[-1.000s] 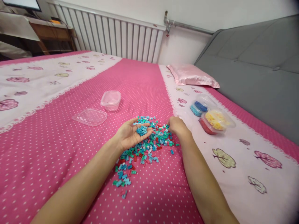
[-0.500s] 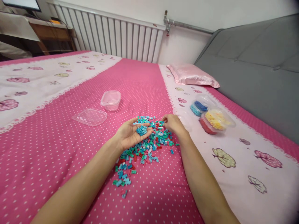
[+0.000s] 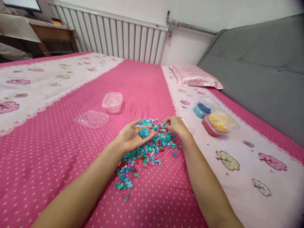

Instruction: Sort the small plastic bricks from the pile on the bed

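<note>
A loose pile of small toy building bricks [image 3: 156, 144] in light blue, teal, green, red, pink and white lies on the pink dotted bedspread. Above its left part my left hand [image 3: 133, 136] is turned palm up, fingers stretched towards the pile. Several light-blue bricks [image 3: 143, 132] rest on its palm and fingers. At the far right edge of the pile is my right hand [image 3: 176, 125], its thumb and fingertips pinched together and low over the bricks. What the pinch holds, if anything, is hidden by the fingers.
To the left stand a transparent plastic tub [image 3: 112, 103] and a flat transparent lid [image 3: 92, 119]. On the right are tubs of blue bricks [image 3: 201, 109] and of yellow bricks over red ones [image 3: 217, 123]. A pink pillow [image 3: 196, 76] lies near the grey headboard [image 3: 258, 63].
</note>
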A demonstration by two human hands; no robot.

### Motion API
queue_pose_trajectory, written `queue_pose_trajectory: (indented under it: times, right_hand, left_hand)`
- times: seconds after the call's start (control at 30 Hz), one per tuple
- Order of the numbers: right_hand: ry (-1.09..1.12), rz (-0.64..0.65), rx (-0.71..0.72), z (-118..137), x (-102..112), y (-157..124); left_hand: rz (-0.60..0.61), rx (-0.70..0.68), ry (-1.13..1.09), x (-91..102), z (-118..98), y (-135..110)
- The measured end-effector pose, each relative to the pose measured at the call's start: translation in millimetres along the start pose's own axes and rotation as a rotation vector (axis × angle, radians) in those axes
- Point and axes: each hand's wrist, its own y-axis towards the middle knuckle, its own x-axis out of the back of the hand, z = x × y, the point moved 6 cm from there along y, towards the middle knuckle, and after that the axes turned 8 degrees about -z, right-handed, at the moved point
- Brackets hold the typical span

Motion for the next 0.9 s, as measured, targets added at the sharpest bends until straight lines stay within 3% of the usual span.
queue_pose_trajectory:
  times: [0.17, 0.3, 0.43, 0.57, 0.67, 0.77, 0.9]
  right_hand:
    - [0.028, -0.056, -0.009, 1.2, 8.3, -1.2]
    - [0.258, -0.084, 0.068, 14.2, 23.8, -5.7]
    - [0.586, 0.009, 0.246, 42.9, 36.6, -19.6]
    - [0.733, 0.148, 0.339, 68.6, 39.3, -36.2]
    - [0.747, 0.16, 0.355, 76.2, 41.3, -41.6]
    - [0.7, 0.063, 0.323, 70.7, 48.7, -40.2]
    - [0.434, -0.086, 0.225, 51.7, 59.5, -36.4]
  left_hand:
    - [0.013, 0.004, 0.006, 0.2, 0.2, 0.3]
    - [0.015, 0.009, -0.006, -0.8, 0.0, -0.4]
    - [0.024, 0.001, -0.009, -2.6, 0.0, -1.2]
    - [0.038, -0.016, -0.011, -3.5, -0.5, -0.6]
    - [0.057, -0.02, -0.007, -4.0, -1.0, -0.2]
    - [0.041, -0.016, -0.014, -2.9, -1.1, -0.3]
    - [0.003, 0.005, -0.02, -1.8, -0.2, -0.7]
